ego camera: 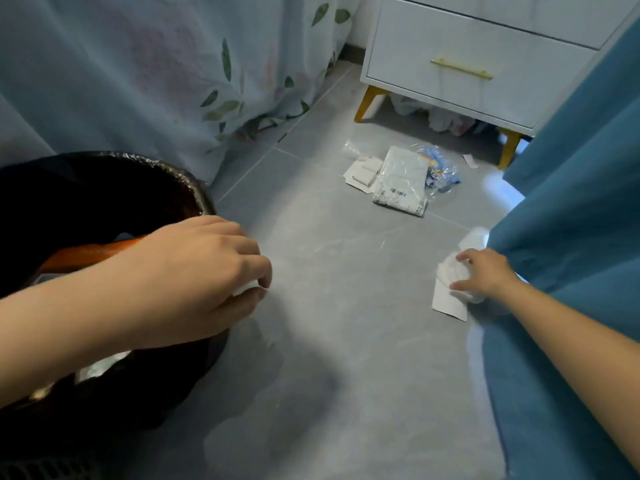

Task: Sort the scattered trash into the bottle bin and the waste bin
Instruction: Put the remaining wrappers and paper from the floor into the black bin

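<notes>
A round bin lined with a black bag (187, 181) stands at the left, with an orange item (86, 252) and some pale trash inside. My left hand (194, 278) hovers over the bin's right rim and pinches a small white scrap (244, 289) between thumb and fingers. On the grey floor at the right, my right hand (485, 275) grips a crumpled white tissue (450, 271) that lies on a flat white paper (446, 303). Farther back lie a white parcel bag (401, 181), a white cardboard piece (363, 171) and a clear plastic wrapper with blue print (440, 171).
A white nightstand with gold legs (478, 64) stands at the back, with crumpled items underneath. A pale leafy curtain (156, 64) hangs at the left and blue fabric (571, 202) drapes along the right. A small white scrap (470, 161) lies near the nightstand's leg.
</notes>
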### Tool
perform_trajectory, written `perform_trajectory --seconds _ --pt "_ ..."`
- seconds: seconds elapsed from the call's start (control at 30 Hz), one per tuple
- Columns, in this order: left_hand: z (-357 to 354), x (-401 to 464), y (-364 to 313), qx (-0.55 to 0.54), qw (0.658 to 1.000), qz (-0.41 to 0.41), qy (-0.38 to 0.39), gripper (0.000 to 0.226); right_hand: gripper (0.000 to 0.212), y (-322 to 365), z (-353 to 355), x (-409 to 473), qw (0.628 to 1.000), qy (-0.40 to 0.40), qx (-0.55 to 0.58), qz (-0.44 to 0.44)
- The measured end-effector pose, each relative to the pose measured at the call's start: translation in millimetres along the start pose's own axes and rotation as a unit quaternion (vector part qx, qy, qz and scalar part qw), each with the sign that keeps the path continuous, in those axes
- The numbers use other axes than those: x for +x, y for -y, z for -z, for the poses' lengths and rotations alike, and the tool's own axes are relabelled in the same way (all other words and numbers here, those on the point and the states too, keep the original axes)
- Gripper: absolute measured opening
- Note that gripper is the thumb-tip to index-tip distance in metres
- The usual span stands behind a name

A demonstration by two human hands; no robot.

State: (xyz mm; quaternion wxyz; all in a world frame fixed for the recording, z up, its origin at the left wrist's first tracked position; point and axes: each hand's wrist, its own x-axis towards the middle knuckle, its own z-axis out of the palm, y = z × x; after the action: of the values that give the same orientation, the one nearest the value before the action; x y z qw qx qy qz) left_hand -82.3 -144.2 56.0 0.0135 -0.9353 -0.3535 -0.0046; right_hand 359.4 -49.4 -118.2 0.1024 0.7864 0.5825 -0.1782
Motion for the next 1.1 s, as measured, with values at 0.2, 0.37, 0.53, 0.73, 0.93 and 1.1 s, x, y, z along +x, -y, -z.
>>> perform_trajectory --seconds 0.2,0.37,0.53,0.73,0.93,1.1 --pt "-9 5 1 -0.017 1.000 0.002 0.021 0.021 0.106 -4 -4 -8 0.992 -0.117 0.024 -0.046" --pt "-8 6 -1 -0.037 0.999 0.014 0.027 0.021 0.088 -5 -9 -3 0.990 -0.052 0.072 -0.109" --pt "-2 3 -1 -0.061 0.997 0.034 0.023 0.022 0.056 13 -24 -7 0.995 -0.026 0.093 -0.037" --pt "5 0 0 -0.089 0.995 0.036 0.011 0.026 0.067 71 -23 -27 0.987 -0.051 0.127 0.087" --pt "16 -6 -3 -0.180 0.978 0.093 -0.057 0.031 0.037 130 65 -72 0.930 -0.068 0.333 0.140" --pt "30 -1 -9 -0.204 0.957 0.155 -0.138 0.065 0.021 136 150 -130 0.812 0.208 0.488 0.245"
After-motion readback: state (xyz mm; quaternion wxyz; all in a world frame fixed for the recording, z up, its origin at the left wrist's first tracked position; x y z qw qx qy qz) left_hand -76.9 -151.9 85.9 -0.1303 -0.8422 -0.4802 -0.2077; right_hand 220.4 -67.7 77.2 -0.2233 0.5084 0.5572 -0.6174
